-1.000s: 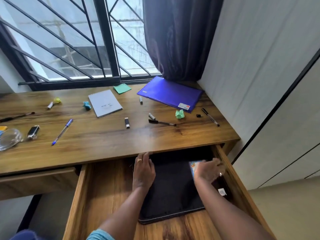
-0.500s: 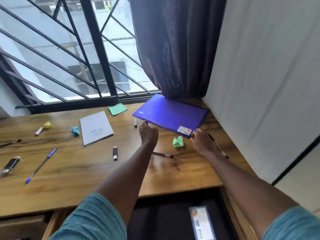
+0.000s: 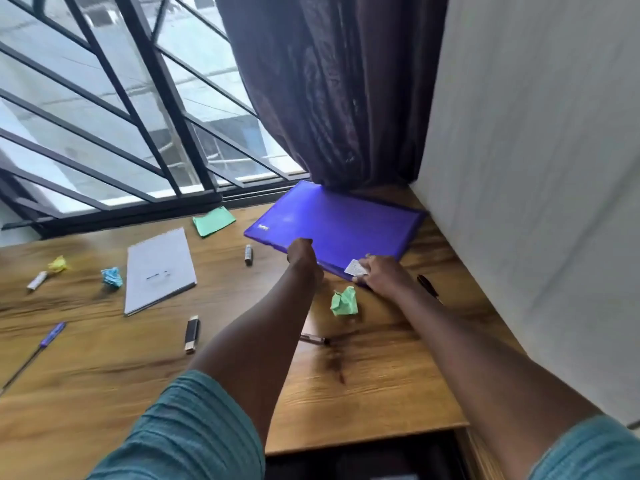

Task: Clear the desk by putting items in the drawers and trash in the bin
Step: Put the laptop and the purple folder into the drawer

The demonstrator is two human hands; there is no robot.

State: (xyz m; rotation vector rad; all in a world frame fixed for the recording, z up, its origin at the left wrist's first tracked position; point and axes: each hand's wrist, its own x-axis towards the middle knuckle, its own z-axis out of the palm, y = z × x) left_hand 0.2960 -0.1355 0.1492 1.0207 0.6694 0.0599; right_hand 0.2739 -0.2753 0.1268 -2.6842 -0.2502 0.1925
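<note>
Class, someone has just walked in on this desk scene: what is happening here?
A person has both hands on the near edge of a purple folder at the back of the desk: left hand, right hand. Crumpled green paper, a notepad and pens lie uncleared.

Hands [image 3: 346,268] (seemingly gripping) on folder [image 3: 339,223]

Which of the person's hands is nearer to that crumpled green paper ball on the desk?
Right. The right hand sits just behind the green paper ball, on the purple folder's corner; the left hand grips the folder's edge farther left.
</note>
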